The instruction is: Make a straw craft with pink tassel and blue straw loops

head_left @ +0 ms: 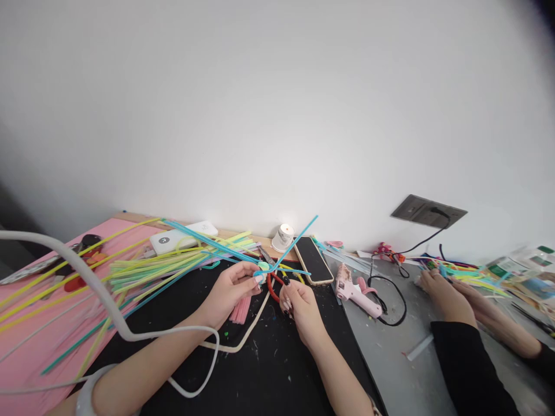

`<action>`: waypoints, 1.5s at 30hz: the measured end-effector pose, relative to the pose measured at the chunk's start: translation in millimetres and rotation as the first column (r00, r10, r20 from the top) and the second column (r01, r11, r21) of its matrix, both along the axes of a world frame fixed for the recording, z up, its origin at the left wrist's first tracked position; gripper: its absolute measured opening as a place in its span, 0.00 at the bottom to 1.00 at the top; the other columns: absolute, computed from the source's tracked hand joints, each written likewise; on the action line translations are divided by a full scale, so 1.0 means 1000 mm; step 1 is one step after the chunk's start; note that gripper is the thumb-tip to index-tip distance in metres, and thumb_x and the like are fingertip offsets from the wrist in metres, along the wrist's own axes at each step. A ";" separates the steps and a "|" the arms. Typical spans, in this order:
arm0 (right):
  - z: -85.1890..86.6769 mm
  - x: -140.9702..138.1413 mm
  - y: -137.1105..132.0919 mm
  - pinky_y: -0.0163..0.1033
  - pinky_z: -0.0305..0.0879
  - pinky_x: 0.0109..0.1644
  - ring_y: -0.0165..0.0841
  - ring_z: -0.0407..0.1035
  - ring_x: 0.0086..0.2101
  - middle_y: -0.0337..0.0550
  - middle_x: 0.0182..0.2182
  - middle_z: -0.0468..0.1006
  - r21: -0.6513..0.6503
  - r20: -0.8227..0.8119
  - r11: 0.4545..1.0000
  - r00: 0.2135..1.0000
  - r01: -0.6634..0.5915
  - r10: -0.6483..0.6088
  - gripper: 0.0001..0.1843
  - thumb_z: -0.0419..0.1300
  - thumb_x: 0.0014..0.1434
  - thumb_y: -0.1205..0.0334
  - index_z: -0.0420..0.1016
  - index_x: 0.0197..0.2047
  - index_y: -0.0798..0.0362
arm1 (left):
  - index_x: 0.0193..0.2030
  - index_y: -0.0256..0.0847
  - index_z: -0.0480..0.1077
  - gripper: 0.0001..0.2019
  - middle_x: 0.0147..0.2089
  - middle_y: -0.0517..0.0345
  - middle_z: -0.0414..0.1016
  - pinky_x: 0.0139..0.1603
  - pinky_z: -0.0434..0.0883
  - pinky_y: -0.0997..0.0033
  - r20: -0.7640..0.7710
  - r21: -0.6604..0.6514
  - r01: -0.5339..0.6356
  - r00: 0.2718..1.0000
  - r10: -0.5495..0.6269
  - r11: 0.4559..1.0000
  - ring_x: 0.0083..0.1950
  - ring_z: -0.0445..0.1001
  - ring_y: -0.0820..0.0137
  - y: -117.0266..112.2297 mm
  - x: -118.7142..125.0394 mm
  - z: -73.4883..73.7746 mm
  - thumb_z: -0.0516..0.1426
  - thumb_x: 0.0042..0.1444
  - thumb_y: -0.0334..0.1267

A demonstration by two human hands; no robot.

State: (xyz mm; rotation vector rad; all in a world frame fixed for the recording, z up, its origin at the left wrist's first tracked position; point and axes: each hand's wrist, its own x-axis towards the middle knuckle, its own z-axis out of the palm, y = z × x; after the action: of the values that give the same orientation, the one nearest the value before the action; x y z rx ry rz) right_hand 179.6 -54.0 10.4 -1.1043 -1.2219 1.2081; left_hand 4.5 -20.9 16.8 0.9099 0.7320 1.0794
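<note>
My left hand point(236, 292) pinches a small mint-green and blue piece point(262, 268) made of fuzzy pipe cleaner. Bright blue pipe-cleaner strands point(299, 240) stick out from it to the upper right and to the right. Just to the right, my right hand point(300, 304) is closed, thumb against the fingers, beside the red handle point(273, 286) of a tool with a metal tip. What those fingers hold, if anything, is too small to make out. Beneath my left hand lies a bundle of short pink sticks point(240, 310) on the black mat point(243, 370).
A white cable point(191, 330) loops across my left forearm. Pipe cleaners point(143, 268) and a white power bank point(184, 237) lie left. Behind are a paper cup point(283, 237) and a phone point(314, 260). Right are a pink glue gun point(358, 294) and a co-worker's hands point(451, 297).
</note>
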 end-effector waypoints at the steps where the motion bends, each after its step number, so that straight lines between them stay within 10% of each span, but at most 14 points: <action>1: 0.000 0.000 0.000 0.32 0.42 0.20 0.24 0.49 0.17 0.32 0.15 0.58 -0.004 0.012 1.000 1.000 0.006 -0.006 0.26 0.57 0.58 0.42 0.59 0.19 0.51 | 0.37 0.39 0.73 0.15 0.38 0.58 0.74 0.42 0.74 0.68 0.000 -0.001 -0.003 1.000 0.003 1.000 0.38 0.73 0.71 0.000 0.000 0.000 0.68 0.44 0.41; 13: 0.004 -0.001 0.002 0.31 0.51 0.18 0.22 0.57 0.18 0.38 0.29 0.73 -0.016 0.083 0.999 0.996 0.042 -0.041 0.13 0.68 0.45 0.59 0.67 0.21 0.53 | 0.38 0.38 0.73 0.16 0.39 0.57 0.75 0.43 0.74 0.66 -0.028 0.021 -0.002 1.000 0.002 1.000 0.38 0.73 0.71 0.001 -0.001 -0.002 0.68 0.44 0.41; 25: 0.006 0.000 0.002 0.34 0.66 0.25 0.30 0.69 0.17 0.33 0.16 0.75 -0.081 0.049 0.996 0.999 0.028 -0.024 0.12 0.68 0.43 0.62 0.71 0.32 0.52 | 0.38 0.39 0.73 0.16 0.38 0.58 0.75 0.43 0.74 0.65 -0.050 0.029 -0.008 0.999 0.010 1.000 0.38 0.74 0.69 0.002 -0.001 -0.003 0.68 0.44 0.41; 35: 0.005 0.003 -0.001 0.32 0.47 0.19 0.24 0.52 0.12 0.29 0.10 0.59 0.019 0.321 0.997 0.944 0.077 -0.079 0.18 0.63 0.53 0.56 0.62 0.18 0.50 | 0.38 0.38 0.72 0.15 0.37 0.58 0.75 0.41 0.73 0.68 -0.057 0.047 0.008 0.998 -0.005 0.999 0.34 0.73 0.73 0.002 0.000 -0.005 0.68 0.45 0.41; 40: 0.003 0.004 0.001 0.34 0.53 0.25 0.27 0.58 0.19 0.35 0.20 0.68 0.097 0.392 0.995 0.919 0.011 -0.048 0.04 0.60 0.52 0.65 0.78 0.30 0.50 | 0.37 0.38 0.73 0.14 0.36 0.57 0.76 0.41 0.74 0.67 -0.080 0.074 0.020 0.997 -0.014 0.997 0.36 0.74 0.70 0.001 0.000 -0.002 0.68 0.44 0.41; 45: 0.003 0.005 0.004 0.36 0.61 0.32 0.33 0.67 0.32 0.41 0.32 0.70 0.208 0.330 0.974 0.932 0.084 -0.151 0.06 0.65 0.45 0.67 0.73 0.20 0.52 | 0.35 0.37 0.73 0.15 0.35 0.57 0.76 0.41 0.74 0.67 -0.102 0.075 0.032 0.994 -0.025 0.997 0.37 0.74 0.69 0.001 0.001 0.000 0.69 0.42 0.41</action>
State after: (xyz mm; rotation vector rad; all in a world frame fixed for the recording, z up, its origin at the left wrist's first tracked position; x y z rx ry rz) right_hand 184.3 -50.3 13.1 -1.2587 -1.4795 0.8060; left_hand 5.5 -19.6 16.9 1.0434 0.7633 1.0477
